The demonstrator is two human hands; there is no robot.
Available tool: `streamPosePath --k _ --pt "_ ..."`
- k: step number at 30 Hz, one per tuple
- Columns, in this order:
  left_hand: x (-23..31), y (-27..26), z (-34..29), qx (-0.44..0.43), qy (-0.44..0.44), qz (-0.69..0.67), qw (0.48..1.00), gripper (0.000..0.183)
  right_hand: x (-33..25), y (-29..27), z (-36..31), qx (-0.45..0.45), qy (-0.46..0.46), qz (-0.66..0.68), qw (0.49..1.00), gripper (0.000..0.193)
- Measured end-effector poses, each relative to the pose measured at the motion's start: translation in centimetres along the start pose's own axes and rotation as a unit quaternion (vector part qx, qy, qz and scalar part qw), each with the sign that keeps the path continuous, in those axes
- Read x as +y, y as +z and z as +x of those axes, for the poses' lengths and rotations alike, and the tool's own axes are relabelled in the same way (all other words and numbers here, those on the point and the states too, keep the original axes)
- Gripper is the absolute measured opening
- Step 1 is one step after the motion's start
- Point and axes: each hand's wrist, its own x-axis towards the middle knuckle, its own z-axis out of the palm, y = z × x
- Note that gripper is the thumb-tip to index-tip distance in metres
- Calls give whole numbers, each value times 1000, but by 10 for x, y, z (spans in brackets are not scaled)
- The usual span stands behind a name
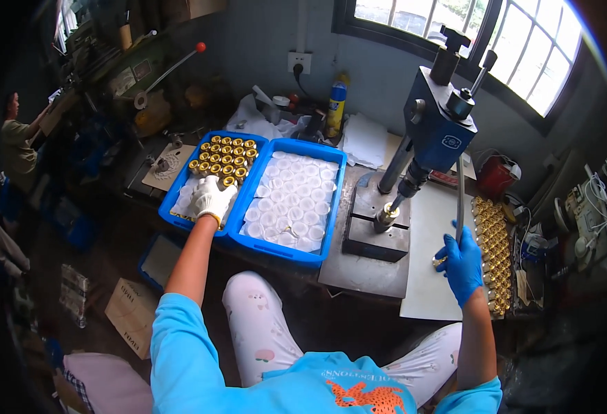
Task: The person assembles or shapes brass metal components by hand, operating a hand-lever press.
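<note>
My left hand [212,200], in a white knit glove, reaches into the left blue tray [166,200]. Its fingers and thumb close at a brass fitting [229,181] on the near edge of several upright brass fittings [226,153]. My right hand [464,265], in a blue glove, is wrapped round the lower end of a press lever [461,200]. A small brass piece [439,262] shows at its fingers. Between the hands stands a blue bench press [438,117]. Under its spindle, a brass part sits in a round metal holder [386,219] on the black base block.
A second blue tray [283,254] contains white round-marked liner. Rows of brass parts [491,248] line the right side of a pale board [424,293]. Behind are a yellow-blue spray can [336,107] and white paper [363,140]. Another person [22,141] is at far left.
</note>
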Motion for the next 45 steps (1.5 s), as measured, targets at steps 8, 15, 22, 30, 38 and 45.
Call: streamPosePath --k 8,15,22,30,38,45 --pt "12 24 15 23 42 -45 998 49 100 74 119 177 -80 70 979 34" --pt "18 -19 -12 54 49 -88 994 43 116 86 144 157 -180 31 971 29" --pt "86 -70 -98 13 192 -227 955 43 111 37 120 -221 -26 494 840 77" --pt "192 -16 -161 -64 296 -233 924 43 116 125 113 -139 -81 247 956 64" --pt "277 14 -176 -42 331 -214 918 38 121 92 125 -40 -145 126 981 49" --pt "299 47 -173 -9 364 -174 915 35 211 39 159 -37 -111 -355 928 29"
